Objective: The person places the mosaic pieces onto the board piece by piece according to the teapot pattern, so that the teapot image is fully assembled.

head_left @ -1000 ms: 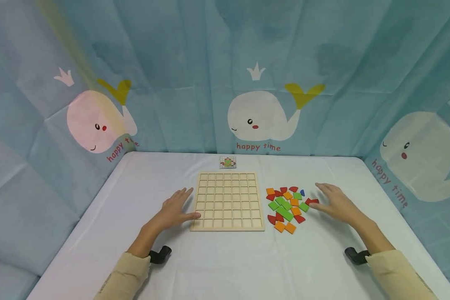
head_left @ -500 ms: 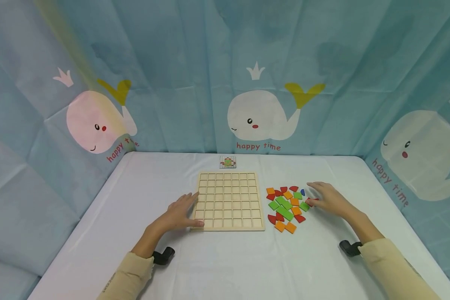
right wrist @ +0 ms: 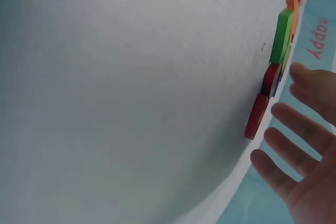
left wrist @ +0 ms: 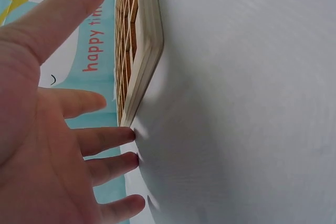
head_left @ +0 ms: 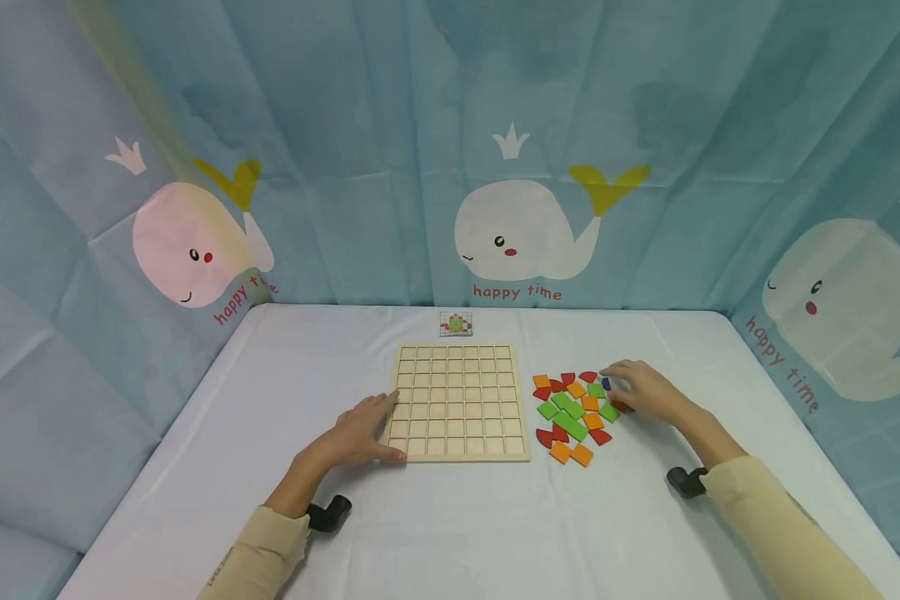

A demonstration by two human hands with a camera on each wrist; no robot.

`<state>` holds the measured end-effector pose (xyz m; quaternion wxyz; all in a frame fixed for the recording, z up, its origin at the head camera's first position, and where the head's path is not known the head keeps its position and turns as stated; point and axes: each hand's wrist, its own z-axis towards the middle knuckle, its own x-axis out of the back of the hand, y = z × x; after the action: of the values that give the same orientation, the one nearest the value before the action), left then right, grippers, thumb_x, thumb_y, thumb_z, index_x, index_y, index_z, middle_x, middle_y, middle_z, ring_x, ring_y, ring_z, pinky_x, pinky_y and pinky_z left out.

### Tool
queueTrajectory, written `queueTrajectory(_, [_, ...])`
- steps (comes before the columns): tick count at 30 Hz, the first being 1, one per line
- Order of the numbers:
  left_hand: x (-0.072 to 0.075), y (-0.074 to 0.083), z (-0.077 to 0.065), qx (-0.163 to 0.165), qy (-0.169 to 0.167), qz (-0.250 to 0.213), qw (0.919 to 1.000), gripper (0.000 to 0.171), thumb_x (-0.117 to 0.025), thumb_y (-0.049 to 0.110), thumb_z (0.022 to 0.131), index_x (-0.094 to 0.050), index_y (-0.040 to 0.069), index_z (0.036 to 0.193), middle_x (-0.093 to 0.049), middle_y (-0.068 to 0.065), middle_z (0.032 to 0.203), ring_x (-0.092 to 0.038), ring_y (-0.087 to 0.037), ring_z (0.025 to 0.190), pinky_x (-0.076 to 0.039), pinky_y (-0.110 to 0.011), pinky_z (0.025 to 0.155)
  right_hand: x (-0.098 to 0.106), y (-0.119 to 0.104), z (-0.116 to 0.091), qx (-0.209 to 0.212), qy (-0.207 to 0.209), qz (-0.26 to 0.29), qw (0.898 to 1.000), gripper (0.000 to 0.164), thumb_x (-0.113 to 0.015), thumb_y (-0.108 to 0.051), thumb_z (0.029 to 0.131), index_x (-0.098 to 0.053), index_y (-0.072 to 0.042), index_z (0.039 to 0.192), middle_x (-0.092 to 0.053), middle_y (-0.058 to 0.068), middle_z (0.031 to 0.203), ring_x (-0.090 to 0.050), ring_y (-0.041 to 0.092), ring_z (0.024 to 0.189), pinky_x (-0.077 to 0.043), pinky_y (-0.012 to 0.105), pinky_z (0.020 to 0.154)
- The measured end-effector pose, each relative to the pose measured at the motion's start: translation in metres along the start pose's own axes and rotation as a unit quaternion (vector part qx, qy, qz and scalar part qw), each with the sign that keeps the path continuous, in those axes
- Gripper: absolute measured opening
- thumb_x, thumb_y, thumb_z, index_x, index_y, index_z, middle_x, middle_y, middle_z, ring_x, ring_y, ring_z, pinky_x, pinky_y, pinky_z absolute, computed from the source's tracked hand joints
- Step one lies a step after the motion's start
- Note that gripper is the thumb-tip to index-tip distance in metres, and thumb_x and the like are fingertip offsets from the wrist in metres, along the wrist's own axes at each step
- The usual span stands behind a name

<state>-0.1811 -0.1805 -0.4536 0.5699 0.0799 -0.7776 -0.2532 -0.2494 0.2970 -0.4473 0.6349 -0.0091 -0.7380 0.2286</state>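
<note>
My left hand [head_left: 356, 433] is at the left edge of a pale wooden grid board [head_left: 465, 457], fingers extended. In the left wrist view, its thumb [left wrist: 63, 14] spreads over the board's near corner, the other fingers beside the edge. My right hand [head_left: 645, 390] hovers at the right side of a group of flat coloured pieces, thumb and forefinger apart. A small blue piece [head_left: 606, 383] lies by its fingertips, and red pieces [head_left: 621, 407] sit partly under it. The right wrist view shows a red block [right wrist: 256, 116] apart from the fingers, which hold nothing visible.
Orange squares [head_left: 582, 455], green pieces [head_left: 570, 426] and red wedges [head_left: 600, 437] lie right of the board. A small pattern card [head_left: 456, 324] is behind it. The white-covered table [head_left: 450, 533] meets a blue whale-print curtain [head_left: 345, 233] at the back.
My right hand has moved left over the right edge of the pieces, its thumb and forefinger drawing closer. My left hand has shifted slightly right and nearer, against the board's left edge.
</note>
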Motion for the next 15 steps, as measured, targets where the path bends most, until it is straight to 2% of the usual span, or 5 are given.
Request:
queueTrajectory(6, [-0.002, 0.002, 0.000, 0.007, -0.005, 0.005, 0.9999, 0.111, -0.085, 0.044, 0.069, -0.026, 0.003, 0.153, -0.030, -0.022, 0.157, -0.022, -0.044, 0.147, -0.020, -0.066, 0.113, -0.002, 0.000, 0.006, 0.012, -0.004, -0.023, 1.000, 0.028, -0.067, -0.010, 0.090, -0.069, -0.002, 0.116, -0.061, 0.024, 0.123, -0.052, 0.043, 0.116, -0.043, 0.059, 0.101])
queueTrajectory(11, [-0.003, 0.002, 0.000, 0.012, -0.012, 0.018, 0.9997, 0.113, -0.087, 0.043, 0.067, -0.027, 0.001, 0.152, -0.028, -0.021, 0.158, -0.021, -0.043, 0.147, -0.020, -0.065, 0.114, -0.003, 0.000, 0.009, 0.018, 0.009, -0.041, 0.999, 0.024, -0.066, -0.004, 0.088, -0.071, -0.001, 0.112, -0.065, 0.021, 0.114, -0.057, 0.039, 0.107, -0.047, 0.056, 0.098])
queueTrajectory(15, [-0.002, 0.002, -0.001, 0.009, -0.015, 0.021, 0.9996, 0.113, -0.088, 0.039, 0.067, -0.027, -0.002, 0.151, -0.026, -0.022, 0.159, -0.020, -0.044, 0.147, -0.020, -0.065, 0.114, -0.001, -0.001, 0.012, 0.017, 0.010, -0.039, 0.999, 0.022, -0.065, -0.002, 0.088, -0.072, 0.001, 0.108, -0.067, 0.017, 0.103, -0.059, 0.031, 0.093, -0.051, 0.051, 0.092])
